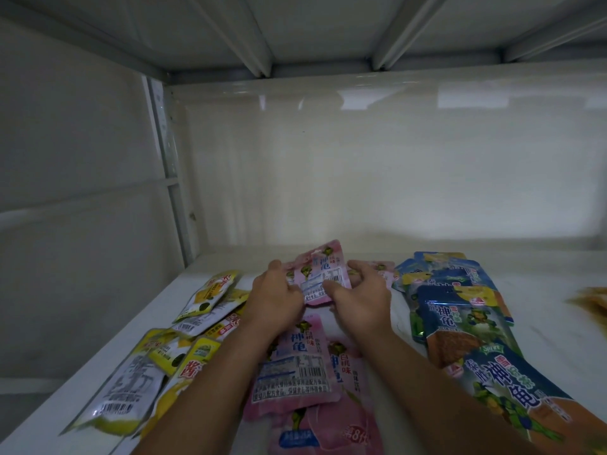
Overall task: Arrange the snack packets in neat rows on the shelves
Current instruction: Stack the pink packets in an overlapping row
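Right now you face a white shelf (460, 257) with a glossy back wall and the ribbed underside of the next shelf overhead. Three colour groups of snack packets lie across it. On your right, the blue packets (460, 320) run from near the back wall toward you in a loosely overlapping line, the nearest one partly under your right forearm. On your left, the yellow packets (197, 326) lie scattered and overlapping at odd angles, some face down with the barcode side up. Between those two groups, the pink packets (295, 366) form a rough column down the middle, overlapping each other and passing beneath both of your forearms.

At the far right edge, a blurred orange-brown packet (591, 303) sits apart from the rest; you cannot tell what it is.

Your left hand (276, 297) and right hand (361, 297) meet at the far end of the pink column, well forward of the back wall. Both grip one pink packet (320, 274) that stands tilted up off the shelf, barcode side toward you. Your left fingers curl around its left edge, and your right fingers curl around its right edge with the thumb pressed on its lower face.
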Demonstrator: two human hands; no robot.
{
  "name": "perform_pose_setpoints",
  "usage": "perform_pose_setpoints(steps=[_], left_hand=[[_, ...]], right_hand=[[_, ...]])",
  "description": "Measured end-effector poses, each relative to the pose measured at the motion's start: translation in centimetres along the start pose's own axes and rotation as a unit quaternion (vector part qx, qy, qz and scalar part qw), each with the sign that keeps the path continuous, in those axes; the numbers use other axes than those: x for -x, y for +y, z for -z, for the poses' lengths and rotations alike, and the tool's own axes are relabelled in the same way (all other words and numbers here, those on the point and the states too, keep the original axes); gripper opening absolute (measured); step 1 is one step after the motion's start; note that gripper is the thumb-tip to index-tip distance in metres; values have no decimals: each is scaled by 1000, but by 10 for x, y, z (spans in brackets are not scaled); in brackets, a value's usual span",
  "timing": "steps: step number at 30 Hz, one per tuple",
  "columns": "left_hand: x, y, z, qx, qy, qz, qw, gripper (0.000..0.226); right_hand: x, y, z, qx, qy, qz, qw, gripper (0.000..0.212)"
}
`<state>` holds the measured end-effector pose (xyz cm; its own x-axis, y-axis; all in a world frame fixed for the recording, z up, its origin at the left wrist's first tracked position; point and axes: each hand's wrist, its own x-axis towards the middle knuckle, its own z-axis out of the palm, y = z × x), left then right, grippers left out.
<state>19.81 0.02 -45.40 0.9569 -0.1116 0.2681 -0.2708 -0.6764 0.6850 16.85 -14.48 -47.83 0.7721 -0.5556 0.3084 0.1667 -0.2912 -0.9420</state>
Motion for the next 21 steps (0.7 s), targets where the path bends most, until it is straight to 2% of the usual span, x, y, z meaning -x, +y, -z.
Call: perform_pose_setpoints(steps=[5, 8, 12, 17, 21], left_hand=[[9, 4, 8, -163, -37, -40, 985, 23], [11, 2, 9, -247, -63, -57, 965, 31], [13, -2, 4, -314, -49, -80, 945, 40], [13, -7, -1, -319, -32, -100, 942, 53], [15, -6, 0, -302, -29, -96, 948, 53]], right_hand=[[1, 3, 0, 45, 21, 28, 998, 42], [4, 0, 1, 73, 32, 41, 996, 38], [7, -1, 4, 74, 38, 66, 994, 31], [7, 1, -6, 77, 10, 106, 991, 28], [9, -2, -4, 77, -25, 100, 992, 28]])
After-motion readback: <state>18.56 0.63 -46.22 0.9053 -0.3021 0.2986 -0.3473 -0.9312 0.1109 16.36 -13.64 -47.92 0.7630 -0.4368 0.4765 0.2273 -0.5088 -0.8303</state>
